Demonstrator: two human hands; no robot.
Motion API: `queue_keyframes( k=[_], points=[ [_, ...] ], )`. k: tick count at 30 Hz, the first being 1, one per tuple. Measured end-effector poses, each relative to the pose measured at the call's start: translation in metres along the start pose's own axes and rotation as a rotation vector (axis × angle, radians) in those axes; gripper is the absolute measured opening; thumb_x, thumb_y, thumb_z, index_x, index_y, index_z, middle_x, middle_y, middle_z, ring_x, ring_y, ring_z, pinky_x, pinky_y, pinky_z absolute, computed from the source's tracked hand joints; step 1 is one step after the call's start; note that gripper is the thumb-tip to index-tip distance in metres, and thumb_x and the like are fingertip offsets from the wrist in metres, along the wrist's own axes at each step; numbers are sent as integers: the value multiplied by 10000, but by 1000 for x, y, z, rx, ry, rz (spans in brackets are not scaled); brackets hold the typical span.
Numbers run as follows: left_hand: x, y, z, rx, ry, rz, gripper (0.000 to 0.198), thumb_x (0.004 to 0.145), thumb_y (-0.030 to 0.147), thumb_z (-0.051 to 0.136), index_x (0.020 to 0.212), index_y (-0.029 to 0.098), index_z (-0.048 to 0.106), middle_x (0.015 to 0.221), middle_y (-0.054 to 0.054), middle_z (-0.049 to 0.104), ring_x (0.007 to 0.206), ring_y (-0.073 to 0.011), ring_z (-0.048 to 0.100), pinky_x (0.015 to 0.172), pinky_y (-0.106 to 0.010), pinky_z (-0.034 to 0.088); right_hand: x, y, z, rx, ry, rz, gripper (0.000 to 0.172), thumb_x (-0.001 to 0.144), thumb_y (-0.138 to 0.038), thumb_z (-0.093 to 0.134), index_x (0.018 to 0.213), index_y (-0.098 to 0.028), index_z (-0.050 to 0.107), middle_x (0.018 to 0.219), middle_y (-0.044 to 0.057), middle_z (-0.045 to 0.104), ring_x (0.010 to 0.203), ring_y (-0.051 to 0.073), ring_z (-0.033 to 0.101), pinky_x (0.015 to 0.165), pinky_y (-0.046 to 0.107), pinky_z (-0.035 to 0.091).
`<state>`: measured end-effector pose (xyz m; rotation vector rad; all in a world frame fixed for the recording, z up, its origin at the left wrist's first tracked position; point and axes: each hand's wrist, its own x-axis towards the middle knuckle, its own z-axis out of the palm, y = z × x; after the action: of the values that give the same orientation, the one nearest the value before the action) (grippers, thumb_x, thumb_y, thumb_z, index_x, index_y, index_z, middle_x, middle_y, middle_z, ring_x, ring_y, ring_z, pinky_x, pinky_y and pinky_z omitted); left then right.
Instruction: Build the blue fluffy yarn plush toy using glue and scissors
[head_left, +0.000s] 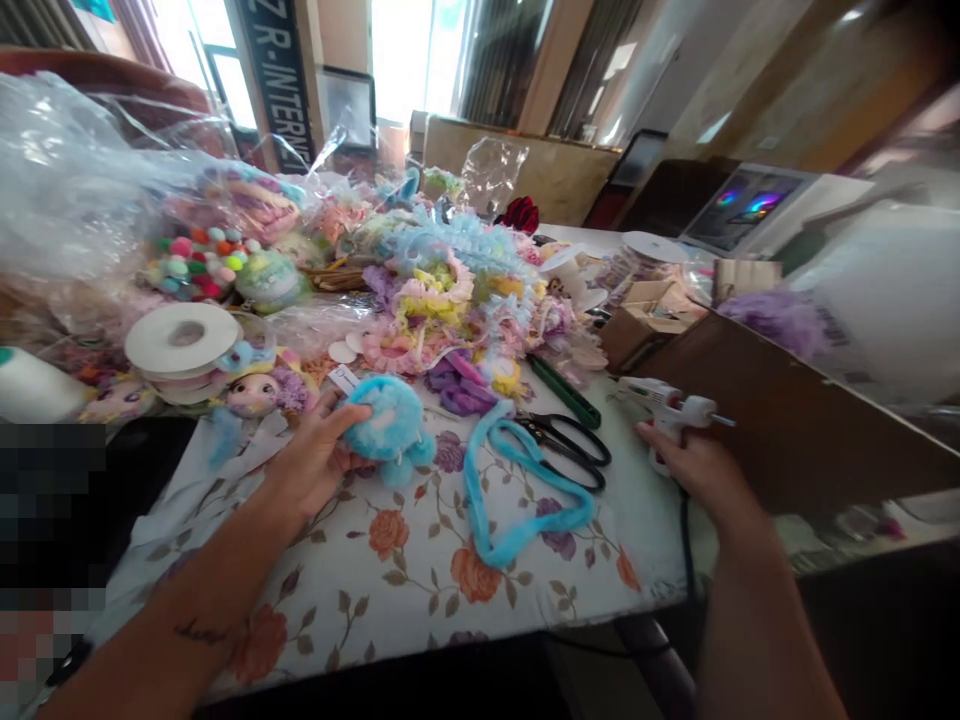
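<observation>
In my left hand (319, 455) is a fluffy blue plush piece (386, 415), rounded with small lobes at its lower end. My fingers press on its left side, above the flowered tablecloth (337, 570). My right hand (686, 455) is wrapped round a white glue gun (664, 400), whose nozzle points left and whose dark cord hangs down. Between my hands a strip of blue fuzzy trim (484, 500) lies in a loose loop. Its upper part meets black-handled scissors (577, 450). Behind these lies a dark green box cutter (566, 392).
Ribbon, lace and pompoms (199, 265) are heaped across the back. A white ribbon spool (184, 340) and a thread cone (37, 385) stand at left. At right are a small cardboard box (652, 310) and a large brown board (810, 430) near the glue gun.
</observation>
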<state>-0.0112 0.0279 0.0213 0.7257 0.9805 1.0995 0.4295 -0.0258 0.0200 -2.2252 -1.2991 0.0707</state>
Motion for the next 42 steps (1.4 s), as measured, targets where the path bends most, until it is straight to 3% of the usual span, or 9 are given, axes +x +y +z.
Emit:
queue_keyframes(
  k=[3, 6, 9, 11, 14, 23, 31, 36, 42],
  points=[
    [-1, 0, 3, -67, -1, -36, 365, 728, 228, 778, 1038, 188, 588, 829, -6, 684, 634, -171, 675, 552, -320, 633, -23, -25, -17, -281, -39, 116, 373, 819, -538, 687, 597, -244, 627, 710, 216, 684, 753, 445, 703, 659, 541, 476],
    [-1, -2, 3, -108, -41, -77, 352, 785, 232, 751, 1101, 176, 607, 936, -55, 724, 719, -198, 714, 617, -348, 654, -53, -81, -12, -17, 90, -125, 351, 914, -595, 578, 914, -276, 726, 894, 139, 739, 883, 357, 732, 806, 509, 544],
    [-1, -3, 4, -129, -54, -113, 363, 840, 236, 721, 1179, 163, 612, 1068, -109, 739, 816, -228, 741, 661, -362, 665, -78, -153, 20, 566, -213, -308, 505, 852, -637, 665, 1187, -258, 666, 1143, 132, 734, 1027, 331, 723, 848, 466, 590],
    [-2, -3, 5, -149, -57, -101, 362, 861, 222, 702, 1206, 153, 613, 1125, -124, 736, 866, -237, 748, 690, -366, 669, -85, -194, 47, 724, -474, -386, 695, 809, -629, 730, 1369, -255, 558, 1385, 157, 627, 1275, 353, 611, 941, 468, 576],
    [-2, -2, 7, -169, -68, -71, 322, 875, 204, 681, 1186, 142, 626, 1122, -122, 742, 884, -236, 751, 716, -368, 671, -87, -227, 77, 819, -651, -347, 813, 785, -617, 766, 1440, -236, 474, 1416, 174, 588, 1253, 348, 619, 966, 481, 566],
    [-2, -9, 3, -77, -189, 49, 478, 866, 266, 737, 1315, 222, 578, 1077, -80, 745, 866, -229, 749, 683, -334, 654, -99, -217, 103, 1078, -829, -132, 591, 783, -437, 800, 1287, -237, 565, 1219, 84, 716, 1060, 261, 703, 838, 369, 604],
    [-5, -9, 7, -5, -113, 142, 516, 854, 278, 763, 1324, 249, 553, 1011, -38, 729, 792, -185, 732, 648, -281, 624, -107, -218, 106, 1126, -789, -68, 559, 786, -432, 799, 1251, -246, 551, 1151, 73, 728, 968, 242, 722, 760, 345, 603],
    [-5, -8, 5, 40, -140, 103, 499, 869, 316, 753, 1329, 276, 564, 1052, -44, 734, 845, -206, 734, 662, -306, 622, -106, -220, 100, 1122, -757, -54, 542, 767, -443, 797, 1211, -222, 578, 1090, 64, 734, 947, 227, 707, 744, 316, 573],
    [-3, -5, -1, 83, -156, 66, 328, 844, 388, 772, 1101, 227, 645, 1078, -66, 741, 946, -252, 729, 729, -327, 604, -104, -219, 98, 1043, -708, -101, 518, 766, -452, 786, 1189, -219, 598, 1086, 68, 723, 983, 252, 689, 787, 353, 569]
  ],
)
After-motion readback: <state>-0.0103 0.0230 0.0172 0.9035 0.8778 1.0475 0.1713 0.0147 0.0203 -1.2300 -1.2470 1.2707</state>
